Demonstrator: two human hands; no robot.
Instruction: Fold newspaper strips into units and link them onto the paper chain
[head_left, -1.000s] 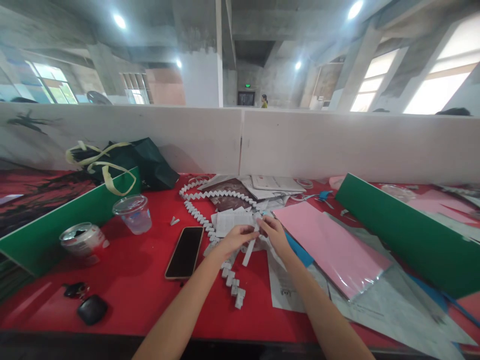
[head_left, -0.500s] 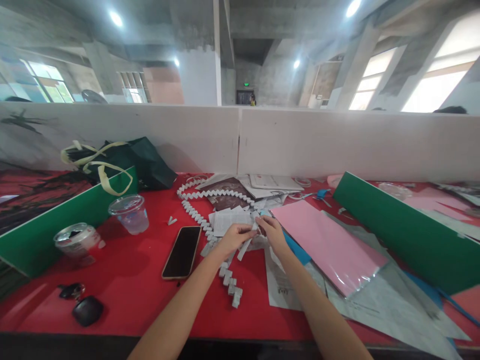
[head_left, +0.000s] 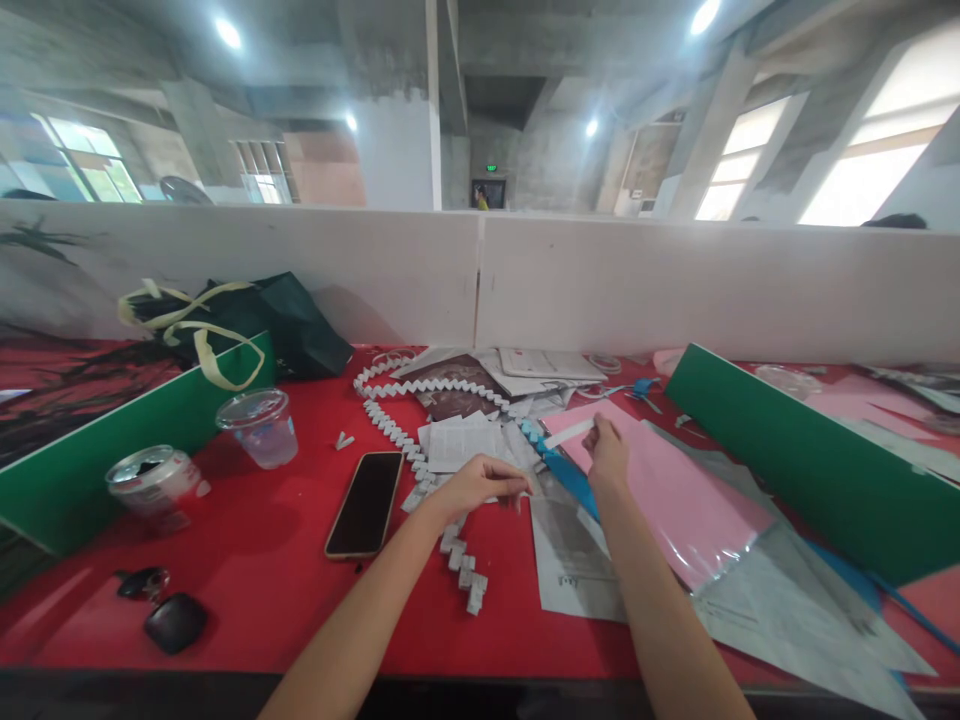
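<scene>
So the person's right hand had a white paper strip pinched in its fingertips, over the edge of the pink sheet. Left hand was too blurry at the fingertips, couldn't tell if it gripped anything. The zigzag paper chain looped near the phone.

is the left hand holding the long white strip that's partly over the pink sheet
No, the right hand holds the white strip, partly over the pink sheet.
</scene>
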